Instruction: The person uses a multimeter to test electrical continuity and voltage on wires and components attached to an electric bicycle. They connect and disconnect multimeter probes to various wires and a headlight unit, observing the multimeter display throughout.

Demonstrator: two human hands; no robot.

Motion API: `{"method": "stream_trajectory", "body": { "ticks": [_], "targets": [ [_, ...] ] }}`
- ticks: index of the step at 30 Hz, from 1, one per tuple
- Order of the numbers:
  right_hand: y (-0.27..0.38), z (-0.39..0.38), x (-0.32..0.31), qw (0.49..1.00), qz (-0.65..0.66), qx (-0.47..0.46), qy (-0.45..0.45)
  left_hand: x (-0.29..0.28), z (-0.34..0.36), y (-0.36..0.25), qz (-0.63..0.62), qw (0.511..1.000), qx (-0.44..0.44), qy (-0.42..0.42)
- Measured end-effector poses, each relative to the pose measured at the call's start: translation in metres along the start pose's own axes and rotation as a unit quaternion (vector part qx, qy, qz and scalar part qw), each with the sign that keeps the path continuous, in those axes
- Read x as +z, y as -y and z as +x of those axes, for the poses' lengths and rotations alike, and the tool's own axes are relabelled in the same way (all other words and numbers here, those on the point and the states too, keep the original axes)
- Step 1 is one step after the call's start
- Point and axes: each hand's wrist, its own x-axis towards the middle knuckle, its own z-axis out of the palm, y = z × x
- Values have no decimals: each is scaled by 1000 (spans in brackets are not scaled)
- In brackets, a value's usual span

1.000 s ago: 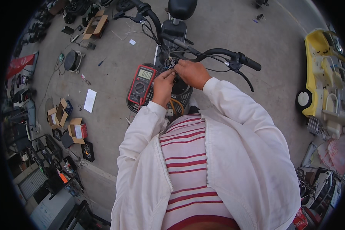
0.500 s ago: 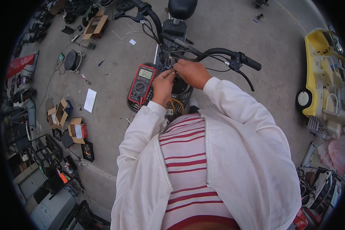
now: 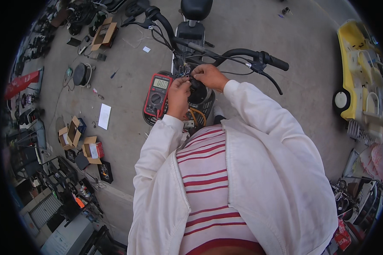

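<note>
A pinch closes my left hand [image 3: 179, 97] beside the multimeter; what lies between its fingertips is too small to make out. Just right of it, my right hand [image 3: 211, 77] has thumb and fingers pressed together on a thin wire at the edge of a wire bundle [image 3: 184, 69]. These loose wires come out in front of the handlebar [image 3: 240, 52] of an electric bike. The red and grey multimeter [image 3: 158, 94], its display lit, rests on the black front basket [image 3: 208, 105]. An orange cable [image 3: 198, 111] bends below my hands.
The bike's black seat [image 3: 196, 9] stands beyond the handlebar. On the floor to the left lie a white sheet [image 3: 104, 116], a screwdriver [image 3: 114, 74], a round black stool [image 3: 81, 75] and open cardboard boxes [image 3: 74, 132]. A yellow vehicle body [image 3: 348, 72] stands at the right.
My hands have drawn slightly apart: the left fingertips have come away from the right ones, and the wire bundle shows more between them. The whole view has shifted a little.
</note>
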Motion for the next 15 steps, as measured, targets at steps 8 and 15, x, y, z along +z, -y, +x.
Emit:
{"method": "stream_trajectory", "body": {
  "ticks": [8, 15],
  "targets": [
    [-1, 8, 6, 997, 68, 32, 22, -2, 1, -4, -6, 999, -34, 21],
    [6, 13, 5, 980, 148, 123, 42, 9, -1, -8, 80, 996, -31, -15]
  ]
}}
